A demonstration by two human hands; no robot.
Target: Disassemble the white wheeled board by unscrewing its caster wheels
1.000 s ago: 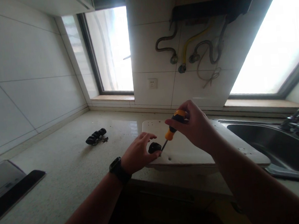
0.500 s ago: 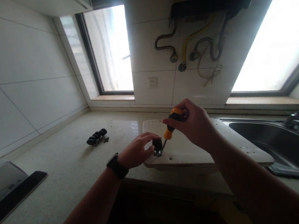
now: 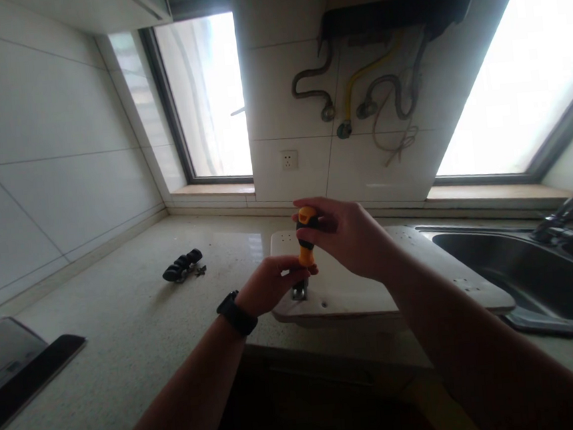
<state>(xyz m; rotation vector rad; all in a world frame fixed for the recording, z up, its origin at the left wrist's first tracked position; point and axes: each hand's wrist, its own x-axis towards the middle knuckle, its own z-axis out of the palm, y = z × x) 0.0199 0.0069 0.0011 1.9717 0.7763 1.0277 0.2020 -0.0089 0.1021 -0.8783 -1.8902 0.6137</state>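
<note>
My right hand (image 3: 351, 233) is closed round the black-and-yellow handle of a screwdriver (image 3: 307, 236), which stands nearly upright. My left hand (image 3: 272, 283), with a dark watch on its wrist, pinches at the bottom of the handle, around the shaft. The screwdriver's tip is hidden behind these fingers. Just below them, a black caster wheel (image 3: 300, 289) with a metal plate sits at the near left corner of a white board (image 3: 354, 296). A hole shows in the board to the right of the caster.
Several black casters (image 3: 183, 265) lie on the speckled countertop (image 3: 134, 308), with small screws (image 3: 200, 270) beside them. A steel sink (image 3: 495, 257) is at the right, partly beside the board. A white object with a dark edge (image 3: 34, 377) stands at the left.
The screwdriver has gone from leaning to nearly upright and has shifted left with my right hand. My left fingers have moved from the caster wheel to the screwdriver's lower end.
</note>
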